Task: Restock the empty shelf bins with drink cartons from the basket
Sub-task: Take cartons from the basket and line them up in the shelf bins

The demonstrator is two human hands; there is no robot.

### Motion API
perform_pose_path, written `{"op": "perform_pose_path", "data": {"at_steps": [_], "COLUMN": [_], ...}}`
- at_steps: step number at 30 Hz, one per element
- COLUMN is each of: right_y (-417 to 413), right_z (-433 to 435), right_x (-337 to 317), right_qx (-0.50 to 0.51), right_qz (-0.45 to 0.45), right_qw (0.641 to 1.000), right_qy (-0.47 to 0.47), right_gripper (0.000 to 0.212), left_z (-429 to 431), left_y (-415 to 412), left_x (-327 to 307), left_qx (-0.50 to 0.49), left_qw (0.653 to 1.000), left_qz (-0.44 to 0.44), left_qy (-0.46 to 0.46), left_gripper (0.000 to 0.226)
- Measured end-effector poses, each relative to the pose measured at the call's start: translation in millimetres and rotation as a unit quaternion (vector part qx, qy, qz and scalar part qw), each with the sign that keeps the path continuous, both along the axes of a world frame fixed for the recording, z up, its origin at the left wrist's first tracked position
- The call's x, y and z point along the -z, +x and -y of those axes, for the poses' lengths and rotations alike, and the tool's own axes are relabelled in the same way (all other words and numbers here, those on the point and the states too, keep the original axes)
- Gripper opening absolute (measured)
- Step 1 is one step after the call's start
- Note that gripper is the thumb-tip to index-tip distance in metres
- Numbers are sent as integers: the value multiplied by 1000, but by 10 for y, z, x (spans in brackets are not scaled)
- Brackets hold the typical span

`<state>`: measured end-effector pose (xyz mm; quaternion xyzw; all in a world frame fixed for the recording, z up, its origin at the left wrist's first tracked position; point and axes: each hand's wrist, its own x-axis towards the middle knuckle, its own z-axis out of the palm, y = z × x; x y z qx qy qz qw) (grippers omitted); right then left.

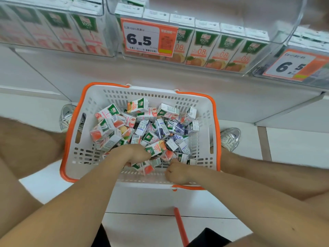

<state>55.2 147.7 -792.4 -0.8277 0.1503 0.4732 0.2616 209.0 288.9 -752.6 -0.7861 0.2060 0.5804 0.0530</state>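
Both hands sunk in the carton heap.
Left hand point(132, 155) fingers were buried, grip untellable; right hand point(176, 172) was fisted among drink cartons point(142, 125) in the near basket point(81, 104). Mixed flavours risked misfiling into far shelf bins point(292, 24).

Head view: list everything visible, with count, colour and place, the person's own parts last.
basket: one, white with orange rim, on the floor between the feet
loose cartons: many, mixed peach, orange and purple, heaped in the basket
shelf bins: three seen, clear, above the basket
peach cartons: a row, left bin
orange cartons: a row, middle bin
price tags: two, orange and white, reading 6.5
shoes: two, pale, flanking the basket
left hand: among the cartons; grip hidden
right hand: fisted at the near wall; contents unclear
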Motion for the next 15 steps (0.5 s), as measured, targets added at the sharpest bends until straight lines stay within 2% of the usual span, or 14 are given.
{"op": "perform_pose_path", "data": {"at_steps": [2, 4, 6, 9, 12, 15], "right_y": [0, -13, 4, 67, 204, 358], "right_z": [26, 61, 118, 225, 363, 490], "right_x": [11, 18, -51, -225, -488, -778], "right_qx": [1, 0, 8, 13, 47, 68], "right_qz": [6, 15, 43, 117, 180, 233], "right_qw": [1000, 1000, 999, 993, 982, 970], "right_qy": [-14, -15, -15, 0, 31, 35], "right_gripper": [30, 34, 38, 33, 24, 25], "left_z": [-28, -78, -98, -129, -172, -180], "left_y": [33, 52, 92, 135, 143, 158], "left_x": [-30, -73, -51, -23, -31, -121], "left_qx": [-41, -63, -106, -162, -229, -252], "left_qw": [999, 998, 993, 984, 965, 946], "left_qz": [4, 3, -3, -10, -4, 31], "left_qy": [-11, -30, -50, -69, -124, -199], "left_gripper": [44, 66, 73, 65, 38, 40]}}
